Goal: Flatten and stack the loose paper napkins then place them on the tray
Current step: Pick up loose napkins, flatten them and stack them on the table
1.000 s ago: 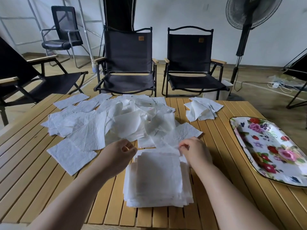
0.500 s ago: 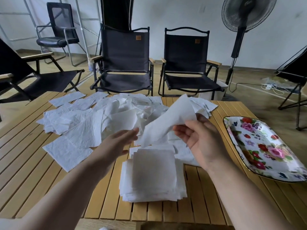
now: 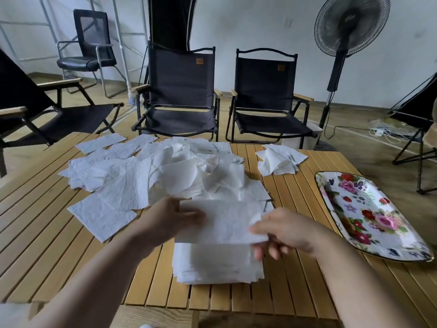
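A single napkin is stretched flat between both hands, just above the stack and covering its far edge. The left grip grasps the napkin's left edge, thumb lying on top of the sheet. The picture is blurred here, so the fingers beneath cannot be made out. The right grip pinches the napkin's right corner, the paper folding over the thumb while the other fingers curl beneath it.

The stack sits on the surface near its front edge, between the two forearms, its sheets roughly squared with a few edges stepping out at the lower right. Behind the held napkin, a wide loose pile of crumpled and flat napkins spreads across the middle and left of the surface, its near edge touching the napkin's far side in this view. A small heap lies apart at the far right.

The flowered tray rests at the right edge of the surface, apart from the stack, with bare slats between them. Two black chairs and a fan stand beyond the surface.
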`<action>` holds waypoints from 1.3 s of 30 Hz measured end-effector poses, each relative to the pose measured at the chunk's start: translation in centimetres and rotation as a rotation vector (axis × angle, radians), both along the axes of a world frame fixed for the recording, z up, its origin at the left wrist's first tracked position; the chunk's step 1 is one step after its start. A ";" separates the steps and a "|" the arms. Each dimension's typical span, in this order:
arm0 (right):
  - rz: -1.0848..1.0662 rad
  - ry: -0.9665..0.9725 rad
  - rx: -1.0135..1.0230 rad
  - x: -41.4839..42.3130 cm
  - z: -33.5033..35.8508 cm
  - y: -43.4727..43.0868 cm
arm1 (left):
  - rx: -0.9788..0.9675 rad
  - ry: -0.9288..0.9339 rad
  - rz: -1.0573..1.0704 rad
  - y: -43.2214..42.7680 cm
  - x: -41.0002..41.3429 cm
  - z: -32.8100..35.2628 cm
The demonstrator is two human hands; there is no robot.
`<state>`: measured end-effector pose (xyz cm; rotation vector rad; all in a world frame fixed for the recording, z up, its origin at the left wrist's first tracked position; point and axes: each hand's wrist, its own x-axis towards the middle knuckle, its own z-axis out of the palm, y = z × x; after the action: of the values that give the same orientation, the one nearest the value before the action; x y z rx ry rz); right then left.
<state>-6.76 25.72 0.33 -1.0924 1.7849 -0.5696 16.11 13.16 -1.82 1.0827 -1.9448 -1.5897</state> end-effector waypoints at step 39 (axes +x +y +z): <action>-0.135 0.169 -0.053 -5.4 -13.4 -9.3 | -0.097 -0.355 0.206 -5.2 -0.5 -6.1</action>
<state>-12.20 16.41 -13.09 -1.0884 2.0116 -0.6243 15.60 8.01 -7.94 1.5524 -2.0223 -1.2462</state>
